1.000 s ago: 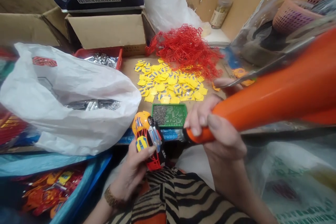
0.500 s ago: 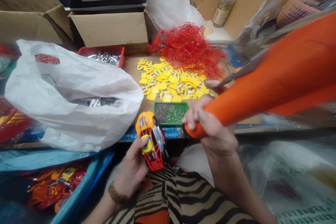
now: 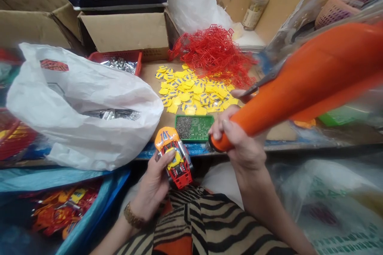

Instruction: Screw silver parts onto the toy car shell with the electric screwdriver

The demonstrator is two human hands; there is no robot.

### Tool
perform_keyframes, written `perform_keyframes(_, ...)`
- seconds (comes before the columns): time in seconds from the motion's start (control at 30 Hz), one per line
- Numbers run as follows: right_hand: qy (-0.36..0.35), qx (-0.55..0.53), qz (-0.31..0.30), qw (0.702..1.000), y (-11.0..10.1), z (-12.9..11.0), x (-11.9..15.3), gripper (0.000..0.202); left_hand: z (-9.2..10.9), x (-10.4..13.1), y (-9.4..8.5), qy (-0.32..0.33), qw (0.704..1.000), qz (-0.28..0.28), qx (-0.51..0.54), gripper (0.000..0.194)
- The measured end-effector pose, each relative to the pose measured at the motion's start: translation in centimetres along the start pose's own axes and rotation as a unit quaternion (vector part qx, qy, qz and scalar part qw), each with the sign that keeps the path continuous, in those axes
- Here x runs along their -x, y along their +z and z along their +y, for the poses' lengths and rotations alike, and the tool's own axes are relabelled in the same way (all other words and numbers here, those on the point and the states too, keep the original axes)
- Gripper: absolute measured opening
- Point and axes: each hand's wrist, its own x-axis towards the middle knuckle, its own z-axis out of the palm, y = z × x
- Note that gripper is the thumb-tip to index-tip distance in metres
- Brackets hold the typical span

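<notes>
A toy car [image 3: 176,176] with an orange front, a yellow roof piece and a red frame is held in my left hand [image 3: 154,181], the thumb pressed on the roof. My right hand [image 3: 247,143] is wrapped round the front of an orange electric screwdriver [image 3: 284,91], its dark nose pointing left and down, apart from the car. Just beyond the car lies a green tray [image 3: 202,128], with small metal screws [image 3: 183,126] gathered on its left half. Behind it spread yellow roof pieces [image 3: 194,91] with dark markings, and a heap of red plastic frames [image 3: 212,55].
On the left a white plastic bag [image 3: 119,91] holds silvery parts. A red bin [image 3: 139,63] of silver parts stands behind it, near cardboard boxes [image 3: 125,32]. Lower left, a blue-lined container [image 3: 98,207] holds orange and red car parts. Plastic bags [image 3: 338,207] sit lower right.
The toy car has turned in my left hand, so its top faces me more. The screwdriver's nose has shifted slightly up and its rear end has dipped, uncovering a green object at right.
</notes>
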Motion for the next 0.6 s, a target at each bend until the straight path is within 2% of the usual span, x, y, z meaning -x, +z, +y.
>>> perform_keyframes(0.3,0.001,0.004,0.002,1.0,-0.1,0.1,0.0,0.014,0.1,0.9,-0.2,0.05,0.996,-0.059,-0.048,0.063)
perform_keyframes(0.6,-0.017,0.031,0.018,0.999,-0.5,0.2,-0.3,0.015,0.0,1.2,0.2,0.046,0.996,-0.029,-0.073,0.066)
